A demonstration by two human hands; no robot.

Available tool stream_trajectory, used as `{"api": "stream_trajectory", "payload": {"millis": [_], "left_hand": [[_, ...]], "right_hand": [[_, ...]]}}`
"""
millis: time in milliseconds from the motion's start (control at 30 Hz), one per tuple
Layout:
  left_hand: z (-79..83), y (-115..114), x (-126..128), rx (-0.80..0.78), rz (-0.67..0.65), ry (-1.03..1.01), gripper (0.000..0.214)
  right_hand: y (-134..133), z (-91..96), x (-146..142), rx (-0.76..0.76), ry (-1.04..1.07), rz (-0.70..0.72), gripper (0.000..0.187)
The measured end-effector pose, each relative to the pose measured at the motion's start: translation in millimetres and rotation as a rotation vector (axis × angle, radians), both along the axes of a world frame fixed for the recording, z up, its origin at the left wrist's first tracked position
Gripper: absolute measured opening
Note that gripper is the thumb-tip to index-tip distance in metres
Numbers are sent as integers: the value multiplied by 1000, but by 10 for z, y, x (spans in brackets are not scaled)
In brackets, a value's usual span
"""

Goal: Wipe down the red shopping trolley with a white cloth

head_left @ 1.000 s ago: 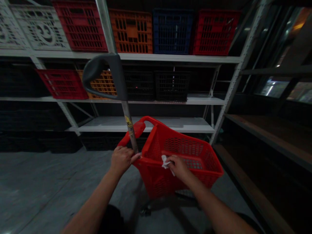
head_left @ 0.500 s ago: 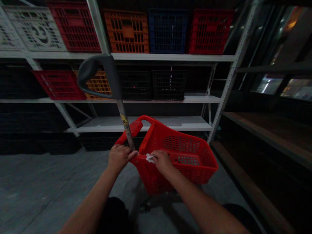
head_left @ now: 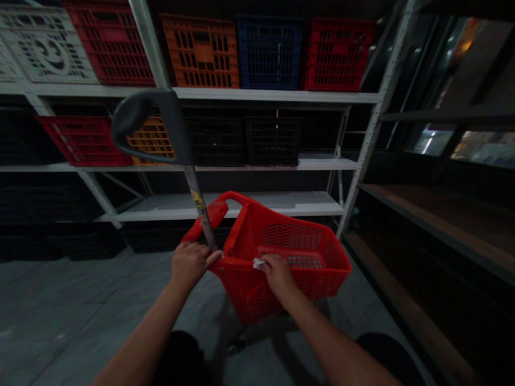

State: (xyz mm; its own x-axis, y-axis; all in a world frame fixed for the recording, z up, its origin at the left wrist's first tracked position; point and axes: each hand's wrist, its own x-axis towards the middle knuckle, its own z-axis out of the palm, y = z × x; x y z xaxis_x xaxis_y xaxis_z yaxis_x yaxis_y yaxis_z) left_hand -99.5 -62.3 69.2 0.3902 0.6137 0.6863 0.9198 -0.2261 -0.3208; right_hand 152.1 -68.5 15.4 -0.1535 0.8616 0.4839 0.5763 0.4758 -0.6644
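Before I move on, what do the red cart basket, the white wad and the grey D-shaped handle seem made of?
Red cart basket: likely moulded plastic with a slight sheen, uniformly coloured and perforated. White wad: matt and crumpled, so tissue or cloth; can't tell which. Grey D-shaped handle: probably semi-matt plastic, smoothly rounded.

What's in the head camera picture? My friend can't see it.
A red shopping cart with a person's left hand at its handle and right hand pinching a crumpled white cloth at its rim. Behind, plastic crates sit on shelves.
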Motion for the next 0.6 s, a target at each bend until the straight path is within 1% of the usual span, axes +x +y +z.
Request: {"api": "stream_trajectory", "payload": {"millis": [67,100,167,267,333,400,433,500,567,600], "left_hand": [[13,-11,28,-7,8,-4,39],[19,-18,36,-7,7,-4,39],[27,-29,40,-3,0,-7,38],[28,-24,16,-4,2,-12,38],[30,-4,-7,-22,13,-15,38],[32,13,-13,-34,16,-47,37],[30,10,-2,-15,26,-94,35],[3,-40,66,85,72,-260,34],[-71,-160,213,210,98,-473,40],[-128,-242,318,236,60,-561,39]], "right_hand": [[36,73,-204,31,22,47,21],[46,89,-251,44,27,65,20],[50,68,-219,63,23,85,20],[41,-66,62,78,5,53,21],[37,-167,302,63,-10,-13,21],[31,-231,505,18,-15,-98,20],[25,-241,578,-12,-5,-142,19],[-1,-220,654,-67,50,-215,17],[-50,-156,634,-94,140,-237,15],[-84,-116,592,-96,179,-226,12]]}}
